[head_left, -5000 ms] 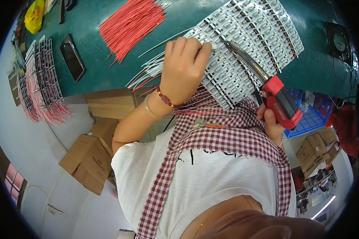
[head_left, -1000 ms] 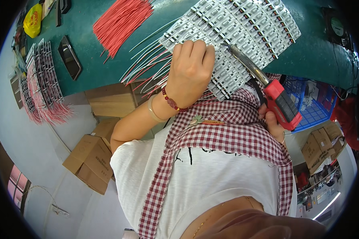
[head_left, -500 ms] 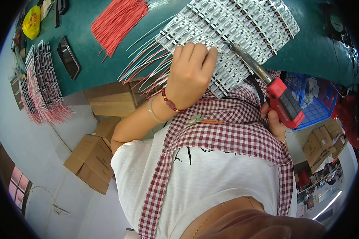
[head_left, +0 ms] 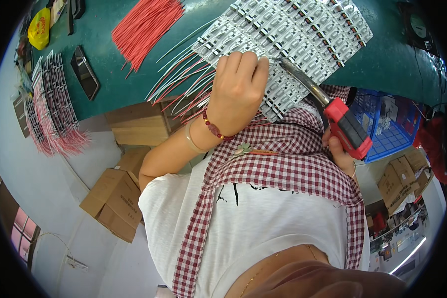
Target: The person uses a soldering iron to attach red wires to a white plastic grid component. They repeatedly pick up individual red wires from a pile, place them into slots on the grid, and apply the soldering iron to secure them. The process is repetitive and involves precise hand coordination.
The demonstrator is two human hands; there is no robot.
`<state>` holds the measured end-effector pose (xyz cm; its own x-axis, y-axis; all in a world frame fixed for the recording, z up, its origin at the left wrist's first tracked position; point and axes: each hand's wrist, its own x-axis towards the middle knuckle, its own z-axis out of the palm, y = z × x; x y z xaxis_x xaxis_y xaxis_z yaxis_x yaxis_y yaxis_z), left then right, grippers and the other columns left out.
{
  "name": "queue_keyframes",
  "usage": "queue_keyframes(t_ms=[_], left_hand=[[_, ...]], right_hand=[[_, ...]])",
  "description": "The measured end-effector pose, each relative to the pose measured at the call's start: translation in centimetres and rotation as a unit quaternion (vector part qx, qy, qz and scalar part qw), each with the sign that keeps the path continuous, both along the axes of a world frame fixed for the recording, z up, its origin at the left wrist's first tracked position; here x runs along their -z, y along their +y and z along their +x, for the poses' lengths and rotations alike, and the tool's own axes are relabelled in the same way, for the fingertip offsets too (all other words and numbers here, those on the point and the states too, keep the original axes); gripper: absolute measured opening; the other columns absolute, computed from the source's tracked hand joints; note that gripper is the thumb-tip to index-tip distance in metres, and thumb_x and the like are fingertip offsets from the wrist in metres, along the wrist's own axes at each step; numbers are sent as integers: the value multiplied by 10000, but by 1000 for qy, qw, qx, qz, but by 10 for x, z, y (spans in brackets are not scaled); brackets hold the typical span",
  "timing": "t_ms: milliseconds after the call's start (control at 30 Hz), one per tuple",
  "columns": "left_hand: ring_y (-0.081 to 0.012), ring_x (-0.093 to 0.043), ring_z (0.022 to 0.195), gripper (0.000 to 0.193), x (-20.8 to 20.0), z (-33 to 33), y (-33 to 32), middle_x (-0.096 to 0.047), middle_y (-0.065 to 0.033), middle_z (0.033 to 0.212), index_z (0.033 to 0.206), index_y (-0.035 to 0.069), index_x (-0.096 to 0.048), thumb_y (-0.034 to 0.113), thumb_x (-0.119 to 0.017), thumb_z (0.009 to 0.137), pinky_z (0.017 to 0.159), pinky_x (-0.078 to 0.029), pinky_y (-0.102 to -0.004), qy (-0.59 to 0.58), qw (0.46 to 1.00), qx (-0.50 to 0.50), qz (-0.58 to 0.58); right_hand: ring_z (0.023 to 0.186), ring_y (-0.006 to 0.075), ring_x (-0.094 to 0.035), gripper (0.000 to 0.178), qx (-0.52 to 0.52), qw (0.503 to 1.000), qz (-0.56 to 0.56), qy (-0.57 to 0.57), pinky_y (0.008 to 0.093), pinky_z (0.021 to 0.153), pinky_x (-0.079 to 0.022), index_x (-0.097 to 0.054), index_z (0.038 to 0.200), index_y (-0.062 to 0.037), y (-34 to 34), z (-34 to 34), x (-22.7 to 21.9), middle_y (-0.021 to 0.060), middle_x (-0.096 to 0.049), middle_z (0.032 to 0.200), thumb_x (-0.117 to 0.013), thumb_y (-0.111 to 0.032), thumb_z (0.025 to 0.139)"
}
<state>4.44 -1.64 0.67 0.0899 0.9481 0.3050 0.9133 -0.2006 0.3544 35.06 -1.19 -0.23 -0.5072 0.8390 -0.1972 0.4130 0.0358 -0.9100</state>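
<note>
My left hand (head_left: 238, 82) is pinched closed over a panel of grey-white circuit boards (head_left: 303, 37), at what looks like a thin wire; the fingertips partly hide it. Red and white wires (head_left: 184, 82) fan out leftward from the panel, beside that hand. At the right, my right hand (head_left: 338, 151) grips a soldering iron (head_left: 350, 128) with a red and black handle. Its metal shaft slants up and left, and the tip is on or just over the panel, close to my left fingertips. Part of my right hand is hidden behind the handle.
A bundle of red wires (head_left: 146, 31) lies on the green table (head_left: 107, 42). Left of it are a phone (head_left: 85, 72), wired boards (head_left: 54, 99) at the edge, and a yellow packet (head_left: 38, 29). A blue basket (head_left: 390, 131) stands right; cardboard boxes (head_left: 115, 203) are below.
The soldering iron has shifted slightly left with my right hand, its tip now closer to my left fingertips. My left hand has moved very slightly up and left.
</note>
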Motion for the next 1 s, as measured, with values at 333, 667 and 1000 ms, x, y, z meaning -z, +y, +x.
queue_keyframes(t_ms=[333,667,1000], left_hand=[[-226,-507,746,271,-1,0,2,-495,-66,793,974,9,-669,-4,-614,709,661,-389,-350,5,1000,-5,-5],[-229,-501,736,319,4,6,-6,-494,-67,786,1010,15,-659,-2,-626,693,657,-393,-339,-38,999,19,8],[-231,-498,736,296,2,9,-3,-473,-66,780,991,10,-660,-20,-621,699,668,-395,-348,-24,1000,4,-10]], right_hand=[[669,134,-494,496,33,992,-116,37,292,633,-413,-529,1136,38,-4,-3,-18,62,-555,780,-567,-410,926],[622,155,-601,235,54,992,-94,62,279,585,-474,-651,852,15,-5,1,-14,60,-632,719,-669,-219,861],[608,165,-615,258,55,996,-70,31,280,579,-483,-662,836,5,-5,-2,-14,60,-635,680,-686,-252,847]])
